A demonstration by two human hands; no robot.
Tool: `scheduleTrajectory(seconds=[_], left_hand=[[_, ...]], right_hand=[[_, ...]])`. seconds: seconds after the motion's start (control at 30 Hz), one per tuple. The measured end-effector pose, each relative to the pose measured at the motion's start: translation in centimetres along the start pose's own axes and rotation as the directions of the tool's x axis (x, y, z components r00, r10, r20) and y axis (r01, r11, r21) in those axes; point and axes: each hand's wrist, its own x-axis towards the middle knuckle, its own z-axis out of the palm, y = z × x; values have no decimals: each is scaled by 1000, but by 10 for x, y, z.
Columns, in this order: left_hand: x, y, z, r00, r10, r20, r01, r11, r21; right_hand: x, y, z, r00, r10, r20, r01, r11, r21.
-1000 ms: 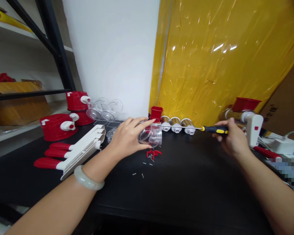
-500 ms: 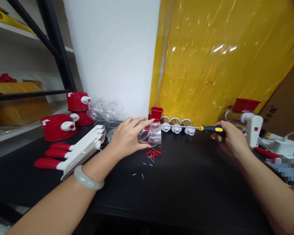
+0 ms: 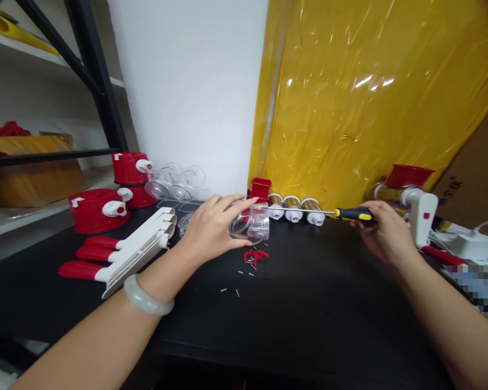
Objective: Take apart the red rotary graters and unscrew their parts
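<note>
My left hand is wrapped round a clear plastic housing at the middle of the table. In my right hand is a screwdriver with a black and yellow handle, held level. Its long shaft points left and reaches the right side of the housing; the tip's exact seat is too small to make out. Small red plastic clips lie just below the housing, with several small screws scattered around them. A red hopper stands behind the housing.
Several grater drums line the back. Red bases, clear parts and white crank handles with red grips sit at left. An assembled rotary grater and a white adapter are at right. A shelf frame rises at left.
Both hands keep their holds on the housing and the screwdriver. My right fingers have shifted slightly on the handle; the whole view has moved a few pixels.
</note>
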Motion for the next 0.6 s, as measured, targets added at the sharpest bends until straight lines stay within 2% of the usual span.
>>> scheduleTrajectory(seconds=[0.13,0.6], left_hand=[[0,1,0,1000,14,16,-14,1000,-11],[0,-1,-1,1000,-14,9,14,1000,2]], right_hand=[[2,2,2,999,-8,-44,10,999,53],[4,0,-1,996,-10,-89,18,996,85]])
